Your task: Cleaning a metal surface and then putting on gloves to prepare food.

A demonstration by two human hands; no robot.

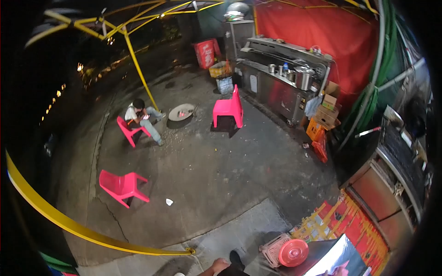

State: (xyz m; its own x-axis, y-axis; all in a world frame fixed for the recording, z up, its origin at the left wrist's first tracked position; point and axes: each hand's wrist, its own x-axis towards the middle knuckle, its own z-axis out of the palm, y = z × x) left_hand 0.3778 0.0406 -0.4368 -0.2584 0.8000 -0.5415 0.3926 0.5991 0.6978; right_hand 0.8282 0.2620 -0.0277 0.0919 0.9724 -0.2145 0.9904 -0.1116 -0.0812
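My left hand [220, 265] shows at the bottom edge, over the concrete floor, beside a dark shoe [236, 259]; its fingers are too unclear to tell whether it holds anything. What looks like my right hand [340, 270] is partly cut off at the lower right, over a shiny metallic sheet or surface [331, 257], close to something pink. Between the two hands, a round red plastic lid or stool top [293, 252] stands next to a pinkish plastic crate or stool [273, 249].
Pink plastic chairs [124, 186] stand on the floor; a seated person looks at a phone beside a round pan [181, 112]. A steel cooking counter [272, 93] with pots, cardboard boxes [324, 115] and a metal cabinet [376, 193] are on the right. Yellow canopy poles [138, 69] rise at left.
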